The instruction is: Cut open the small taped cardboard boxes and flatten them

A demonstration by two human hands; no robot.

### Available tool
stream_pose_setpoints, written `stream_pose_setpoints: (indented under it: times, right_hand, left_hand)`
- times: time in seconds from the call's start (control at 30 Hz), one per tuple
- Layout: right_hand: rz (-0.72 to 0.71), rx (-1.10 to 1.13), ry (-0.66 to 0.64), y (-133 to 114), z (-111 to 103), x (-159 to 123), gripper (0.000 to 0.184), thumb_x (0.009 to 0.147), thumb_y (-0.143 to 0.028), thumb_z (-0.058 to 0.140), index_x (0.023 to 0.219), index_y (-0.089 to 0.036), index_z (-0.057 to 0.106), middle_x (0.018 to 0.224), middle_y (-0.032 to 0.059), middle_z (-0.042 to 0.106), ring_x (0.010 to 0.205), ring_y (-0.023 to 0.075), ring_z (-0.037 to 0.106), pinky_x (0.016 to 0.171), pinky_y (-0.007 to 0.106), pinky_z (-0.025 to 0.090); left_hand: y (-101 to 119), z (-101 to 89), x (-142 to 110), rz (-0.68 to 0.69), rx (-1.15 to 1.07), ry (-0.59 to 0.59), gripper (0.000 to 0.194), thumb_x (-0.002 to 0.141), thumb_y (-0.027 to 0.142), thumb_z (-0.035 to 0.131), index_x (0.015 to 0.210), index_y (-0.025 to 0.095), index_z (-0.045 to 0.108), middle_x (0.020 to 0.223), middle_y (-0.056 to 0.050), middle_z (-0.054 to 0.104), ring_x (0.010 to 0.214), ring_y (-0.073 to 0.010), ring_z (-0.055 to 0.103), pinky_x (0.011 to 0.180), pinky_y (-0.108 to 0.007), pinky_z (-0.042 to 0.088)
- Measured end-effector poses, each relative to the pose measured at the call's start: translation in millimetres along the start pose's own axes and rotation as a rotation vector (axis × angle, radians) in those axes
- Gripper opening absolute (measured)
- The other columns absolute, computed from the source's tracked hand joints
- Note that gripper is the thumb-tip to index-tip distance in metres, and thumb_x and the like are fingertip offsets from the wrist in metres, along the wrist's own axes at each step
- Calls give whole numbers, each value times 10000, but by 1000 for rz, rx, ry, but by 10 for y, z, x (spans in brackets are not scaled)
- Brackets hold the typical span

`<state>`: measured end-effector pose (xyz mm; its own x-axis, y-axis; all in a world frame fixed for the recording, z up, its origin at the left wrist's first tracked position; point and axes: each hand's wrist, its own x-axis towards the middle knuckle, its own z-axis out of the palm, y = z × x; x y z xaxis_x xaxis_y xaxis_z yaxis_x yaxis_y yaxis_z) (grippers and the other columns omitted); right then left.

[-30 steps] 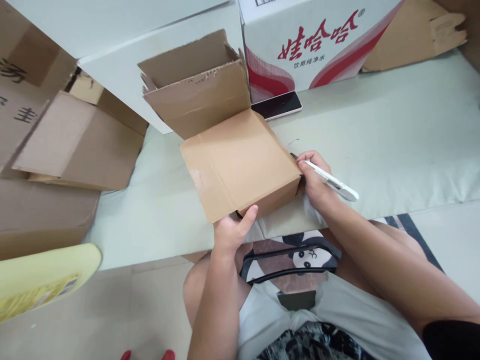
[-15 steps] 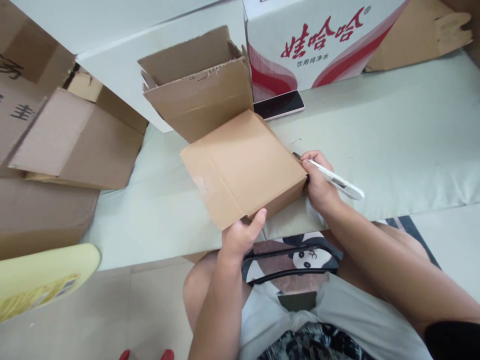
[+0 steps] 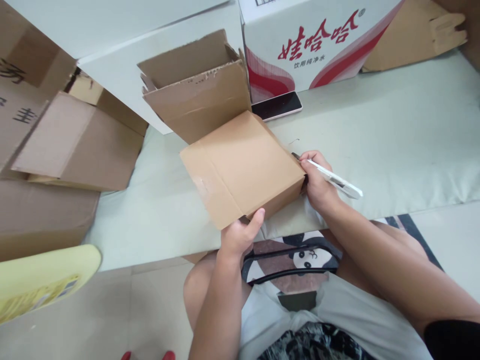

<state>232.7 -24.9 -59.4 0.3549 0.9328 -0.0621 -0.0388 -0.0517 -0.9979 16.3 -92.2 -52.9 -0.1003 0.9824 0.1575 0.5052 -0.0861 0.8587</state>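
Our box (image 3: 243, 165) is at the near edge of the counter (image 3: 375, 135), the fingers of our left hand (image 3: 237, 235) clamped on its corner, those of our right hand (image 3: 320, 187) around the knife (image 3: 343, 185). We should brace the box firmly and keep fingers off the blade's path.

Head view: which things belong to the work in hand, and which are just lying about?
In use:
- tan cardboard box, gripped by the left hand
- white utility knife, in the right hand

Apparently just lying about:
- smartphone
- Wahaha purified-water carton
- open cardboard box behind the tan one
- brown cartons at left
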Motion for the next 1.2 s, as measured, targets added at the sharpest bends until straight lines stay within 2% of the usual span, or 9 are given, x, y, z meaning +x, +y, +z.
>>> stream_pose_setpoints:
  times: [0.2,0.43,0.73,1.03,1.2]
  right_hand:
    - [-39,-36,-16,35,-14,7,218,845,-456,604,864,-266,499,707,-36,479,642,160,453,586,312,327]
    - [-8,-35,-1,67,-26,4,192,842,-426,606,882,-260,519,720,-40,504,665,163,477,633,323,333]
    - [5,-16,-16,69,-31,5,189,844,-425,612,888,-260,531,712,-41,495,659,164,468,621,323,302]
    - [4,-12,-16,41,-36,-5,165,845,-398,621,871,-255,544,719,-34,513,677,163,476,646,333,308]
    - [46,9,-14,5,-19,-8,172,822,-403,629,861,-261,540,691,-30,487,633,159,440,596,320,273]
  left_hand:
    - [-4,4,-5,-1,-2,0,601,832,737,710,1116,215,795,1185,-126,793,1458,-315,582,1339,-490,346]
    - [18,-9,1,0,5,-4,581,830,721,719,1100,213,802,1209,-132,785,1452,-326,586,1334,-506,353]
    - [36,-12,8,5,3,-29,620,856,673,704,1265,209,762,1141,-131,798,1421,-335,614,1326,-518,364]
    - [37,-20,3,-2,74,-42,614,882,706,648,1199,195,770,1216,-126,791,1455,-306,587,1321,-464,380]
    - [26,-16,-2,11,74,-47,623,885,724,638,1185,197,778,1213,-128,793,1450,-309,594,1321,-478,381]
